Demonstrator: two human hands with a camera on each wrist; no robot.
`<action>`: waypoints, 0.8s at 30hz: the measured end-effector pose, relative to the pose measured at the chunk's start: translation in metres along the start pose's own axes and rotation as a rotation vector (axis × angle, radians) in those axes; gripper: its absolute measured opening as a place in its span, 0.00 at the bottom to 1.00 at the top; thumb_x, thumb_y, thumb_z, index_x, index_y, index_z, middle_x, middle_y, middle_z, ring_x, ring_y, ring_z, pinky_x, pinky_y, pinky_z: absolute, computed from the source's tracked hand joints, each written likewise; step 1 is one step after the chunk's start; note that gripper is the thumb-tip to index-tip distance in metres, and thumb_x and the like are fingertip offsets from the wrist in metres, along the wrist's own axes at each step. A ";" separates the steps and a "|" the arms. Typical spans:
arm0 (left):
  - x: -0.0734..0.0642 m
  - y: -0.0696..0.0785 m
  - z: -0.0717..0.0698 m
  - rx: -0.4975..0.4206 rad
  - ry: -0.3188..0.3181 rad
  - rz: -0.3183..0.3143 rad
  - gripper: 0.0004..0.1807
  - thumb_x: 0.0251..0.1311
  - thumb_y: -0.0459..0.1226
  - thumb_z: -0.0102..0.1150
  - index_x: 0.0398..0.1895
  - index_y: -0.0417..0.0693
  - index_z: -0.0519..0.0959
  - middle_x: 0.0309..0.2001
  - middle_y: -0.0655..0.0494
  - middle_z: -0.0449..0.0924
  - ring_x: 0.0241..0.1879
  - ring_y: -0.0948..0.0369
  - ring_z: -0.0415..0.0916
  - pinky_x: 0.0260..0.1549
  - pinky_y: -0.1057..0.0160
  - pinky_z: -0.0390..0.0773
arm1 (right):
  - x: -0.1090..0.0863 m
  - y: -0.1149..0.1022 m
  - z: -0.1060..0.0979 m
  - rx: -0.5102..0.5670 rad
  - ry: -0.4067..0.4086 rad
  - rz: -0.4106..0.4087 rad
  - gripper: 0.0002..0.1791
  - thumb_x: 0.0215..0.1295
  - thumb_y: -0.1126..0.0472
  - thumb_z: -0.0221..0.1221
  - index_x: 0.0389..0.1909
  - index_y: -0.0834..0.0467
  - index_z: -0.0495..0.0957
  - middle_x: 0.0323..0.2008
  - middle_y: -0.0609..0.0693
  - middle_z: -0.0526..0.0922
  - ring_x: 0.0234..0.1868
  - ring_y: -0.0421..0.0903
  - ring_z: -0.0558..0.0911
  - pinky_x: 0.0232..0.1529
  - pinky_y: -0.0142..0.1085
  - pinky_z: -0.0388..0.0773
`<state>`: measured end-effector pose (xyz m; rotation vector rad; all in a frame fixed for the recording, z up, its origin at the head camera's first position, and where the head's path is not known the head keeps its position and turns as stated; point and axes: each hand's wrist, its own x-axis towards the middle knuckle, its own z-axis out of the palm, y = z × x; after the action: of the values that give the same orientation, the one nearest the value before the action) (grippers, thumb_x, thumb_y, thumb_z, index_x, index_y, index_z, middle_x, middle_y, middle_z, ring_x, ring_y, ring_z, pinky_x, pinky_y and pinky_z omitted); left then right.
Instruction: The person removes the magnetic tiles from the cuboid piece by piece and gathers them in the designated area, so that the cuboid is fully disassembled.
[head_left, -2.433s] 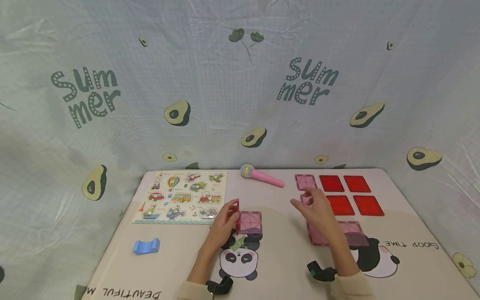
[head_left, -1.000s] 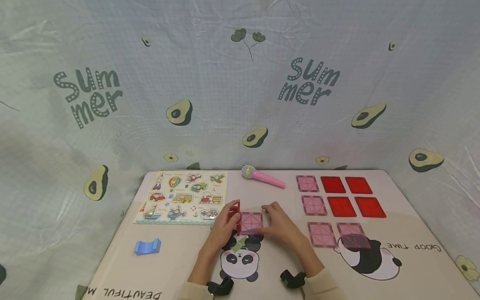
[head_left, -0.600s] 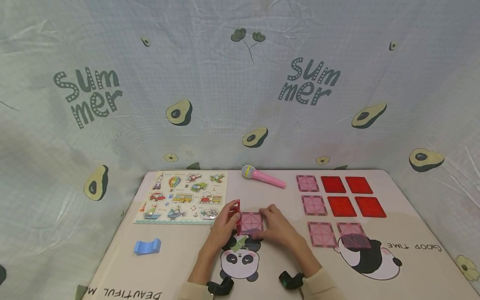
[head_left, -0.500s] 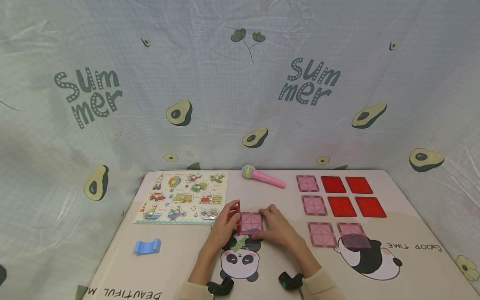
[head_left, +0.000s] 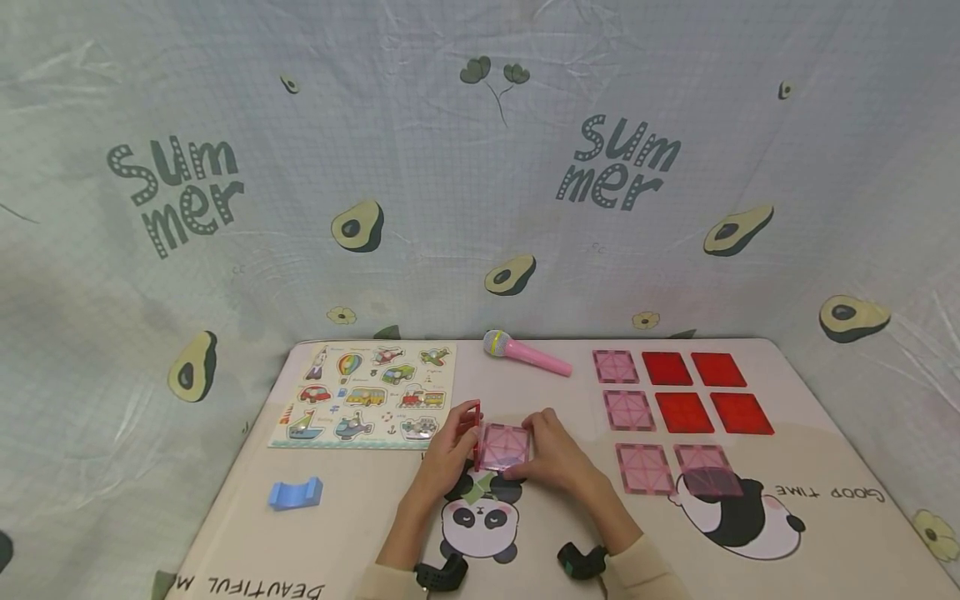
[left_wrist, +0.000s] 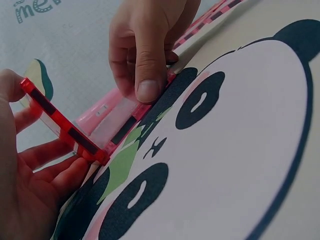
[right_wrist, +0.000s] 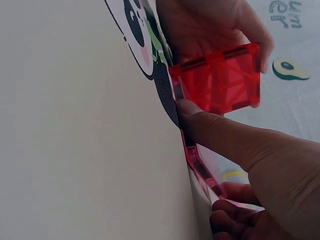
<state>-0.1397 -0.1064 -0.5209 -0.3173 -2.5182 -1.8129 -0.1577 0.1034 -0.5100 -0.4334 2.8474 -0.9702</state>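
Note:
My left hand (head_left: 447, 450) holds a see-through red magnetic tile (right_wrist: 220, 77) on edge, fingers behind it and thumb near its side. Beside its foot lies a square pink magnetic tile (head_left: 506, 445), slightly turned. My right hand (head_left: 557, 454) grips that pink tile from the right, with the thumb (left_wrist: 150, 90) on its near edge and the other fingers at its far right side. In the left wrist view, the red tile (left_wrist: 62, 120) leans outward over the pink tile's left end. A panda print (head_left: 480, 517) shows on the table just in front of the tiles.
Several flat pink tiles (head_left: 628, 411) and red tiles (head_left: 684, 412) lie in rows at the right. A pink toy microphone (head_left: 532, 357) lies at the back. A vehicle puzzle board (head_left: 408, 348) and a blue curved block (head_left: 295, 494) are at the left.
My right hand has come left from above the tile rows and taken hold of the pink tile. That tile has just shifted slightly right and turned. My left hand stays with the red tile.

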 end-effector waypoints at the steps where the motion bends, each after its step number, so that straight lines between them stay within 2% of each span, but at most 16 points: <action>1: 0.000 0.000 0.000 0.007 0.001 -0.004 0.24 0.74 0.38 0.47 0.72 0.50 0.64 0.63 0.42 0.75 0.64 0.44 0.75 0.60 0.43 0.78 | 0.000 0.000 0.000 0.010 0.003 -0.004 0.46 0.35 0.44 0.82 0.52 0.63 0.73 0.44 0.52 0.72 0.43 0.44 0.74 0.53 0.44 0.80; 7: -0.001 0.001 0.000 0.016 -0.002 -0.011 0.25 0.74 0.40 0.46 0.73 0.50 0.63 0.63 0.43 0.75 0.64 0.45 0.75 0.63 0.42 0.76 | 0.001 0.001 -0.001 0.067 0.019 -0.053 0.46 0.34 0.49 0.83 0.53 0.62 0.70 0.40 0.49 0.74 0.39 0.41 0.72 0.44 0.37 0.76; 12: 0.000 0.000 0.000 0.004 -0.003 0.000 0.25 0.74 0.40 0.46 0.72 0.50 0.64 0.63 0.44 0.76 0.65 0.46 0.74 0.66 0.42 0.73 | 0.001 0.002 -0.001 0.069 0.004 -0.072 0.46 0.37 0.53 0.82 0.56 0.61 0.69 0.36 0.48 0.76 0.36 0.41 0.73 0.38 0.35 0.74; 17: 0.000 -0.001 -0.001 -0.001 -0.006 0.006 0.25 0.74 0.40 0.46 0.72 0.50 0.64 0.63 0.43 0.76 0.64 0.45 0.75 0.63 0.43 0.76 | 0.000 0.001 -0.004 0.100 -0.030 -0.055 0.46 0.42 0.56 0.80 0.62 0.59 0.65 0.37 0.48 0.78 0.36 0.42 0.74 0.38 0.36 0.74; 24: 0.001 -0.003 0.000 -0.018 0.003 0.010 0.24 0.74 0.40 0.47 0.72 0.50 0.64 0.62 0.42 0.77 0.61 0.46 0.77 0.58 0.46 0.80 | 0.000 0.003 -0.006 0.149 -0.042 -0.074 0.43 0.49 0.60 0.77 0.64 0.57 0.63 0.33 0.47 0.75 0.32 0.41 0.72 0.31 0.31 0.70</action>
<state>-0.1410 -0.1072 -0.5234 -0.3259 -2.4949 -1.8324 -0.1592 0.1090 -0.5067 -0.5403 2.7154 -1.1628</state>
